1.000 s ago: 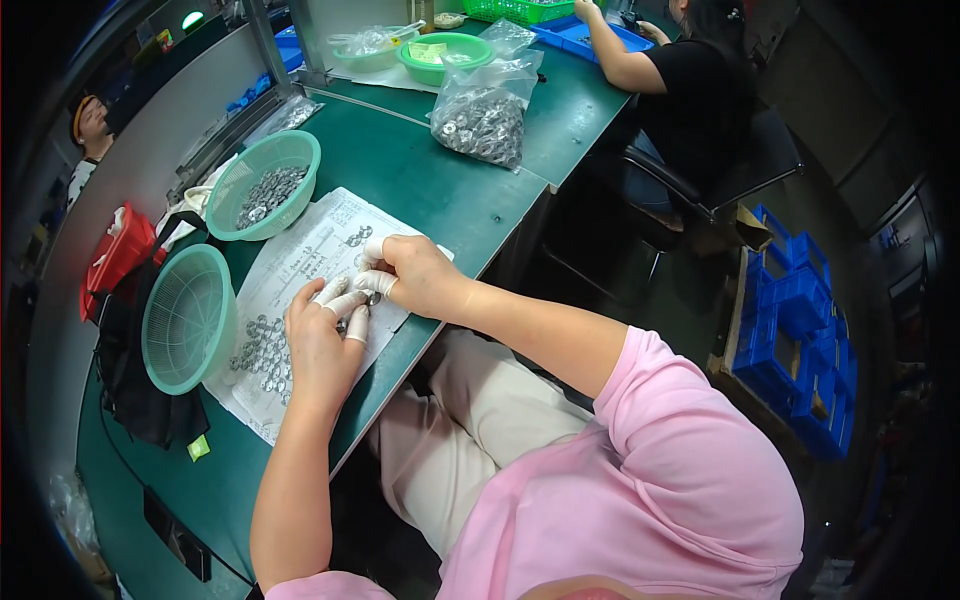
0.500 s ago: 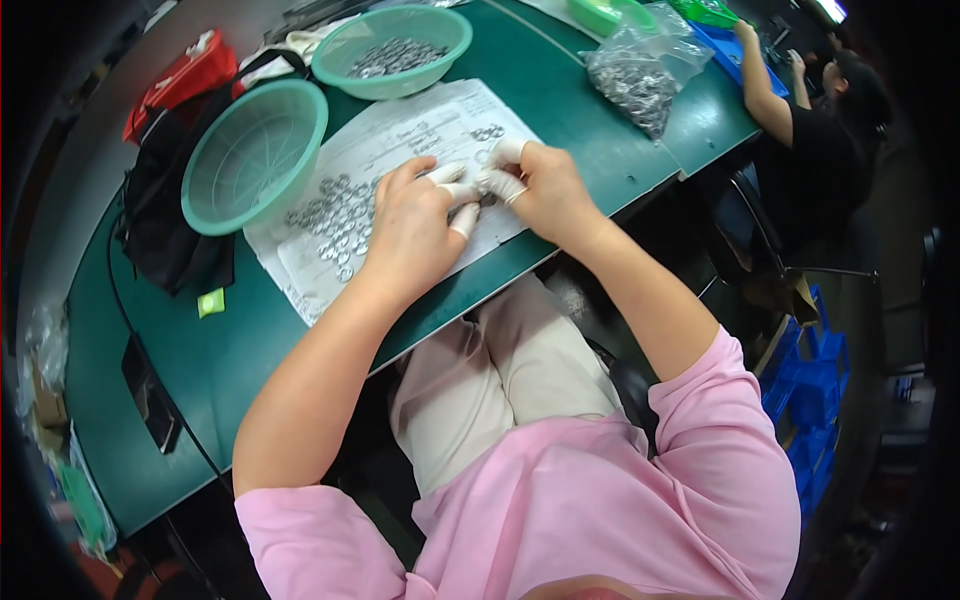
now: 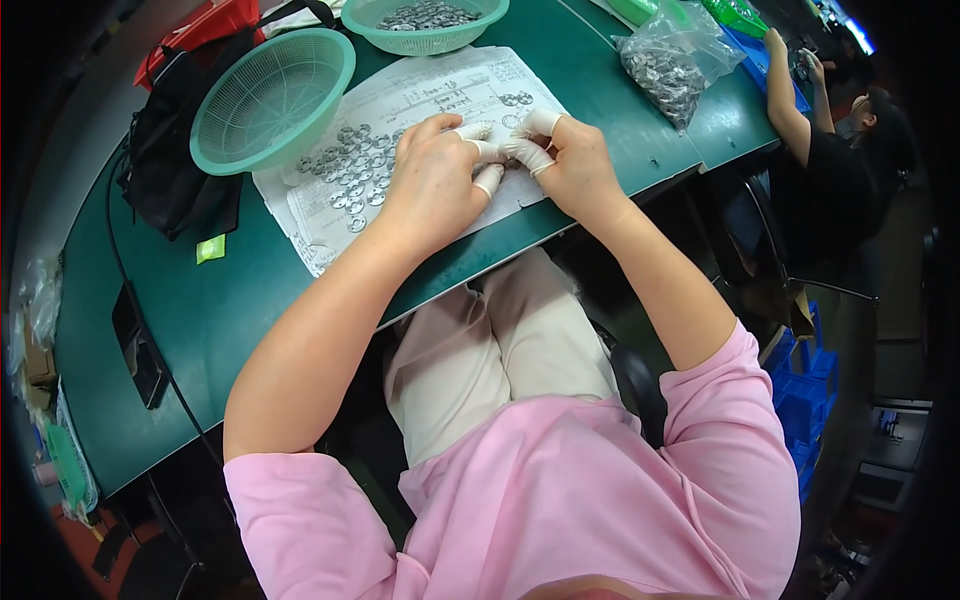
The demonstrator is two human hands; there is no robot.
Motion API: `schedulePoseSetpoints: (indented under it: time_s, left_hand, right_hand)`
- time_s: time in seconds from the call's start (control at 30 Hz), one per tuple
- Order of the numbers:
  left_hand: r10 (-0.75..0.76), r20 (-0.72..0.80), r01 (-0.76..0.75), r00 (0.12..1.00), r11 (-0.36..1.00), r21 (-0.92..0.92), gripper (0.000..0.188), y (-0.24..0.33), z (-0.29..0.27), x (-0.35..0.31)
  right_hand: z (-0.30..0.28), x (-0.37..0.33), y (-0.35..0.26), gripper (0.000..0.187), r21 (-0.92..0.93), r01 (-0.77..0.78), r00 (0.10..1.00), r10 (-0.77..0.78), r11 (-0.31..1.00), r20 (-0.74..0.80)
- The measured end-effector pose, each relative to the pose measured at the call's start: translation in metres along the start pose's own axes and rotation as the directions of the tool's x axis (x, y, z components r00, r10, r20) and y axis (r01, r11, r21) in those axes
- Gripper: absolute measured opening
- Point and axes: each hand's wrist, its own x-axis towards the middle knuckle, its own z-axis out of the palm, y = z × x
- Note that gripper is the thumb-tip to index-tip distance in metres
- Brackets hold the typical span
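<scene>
Head: hands (image 3: 500, 170) meet on paper sheet (image 3: 420, 100), nr table edge (image 3: 560, 225).

I note white rubbery finger cots (image 3: 528, 152) over a printed paper sheet (image 3: 440, 100). Left of the sheet: shiny metal washers (image 3: 352, 172), a meshed plastic basket (image 3: 270, 98), and the matt green tabletop (image 3: 240, 300).

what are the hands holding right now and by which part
Left hand and right hand pinch something small between their white-capped fingertips; it is hidden, so neither thing nor hold can be told.

Empty green basket (image 3: 272, 98), black bag (image 3: 165, 170), bagged metal parts (image 3: 668, 62)
</scene>
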Motion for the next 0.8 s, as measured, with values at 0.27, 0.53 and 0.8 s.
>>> schedulePoseSetpoints:
  time_s: [0.27,0.53,0.8]
  left_hand:
    - [0.029,0.002,-0.029,1.000,0.999,0.041,0.020,-0.002,0.001,0.000]
    - [0.019,0.004,-0.019,1.000,1.000,-0.004,0.019,0.000,-0.003,0.000]
    - [-0.087,-0.009,0.087,0.996,0.996,-0.035,0.024,0.001,-0.004,0.002]
  right_hand:
    - [0.001,-0.002,0.004,0.012,0.118,-0.104,0.995,0.103,0.988,0.012]
    - [-0.009,0.010,-0.006,0.012,0.381,-0.381,0.924,0.362,0.843,0.125]
    - [0.000,0.012,0.000,0.013,0.441,-0.395,0.919,0.352,0.806,0.178]
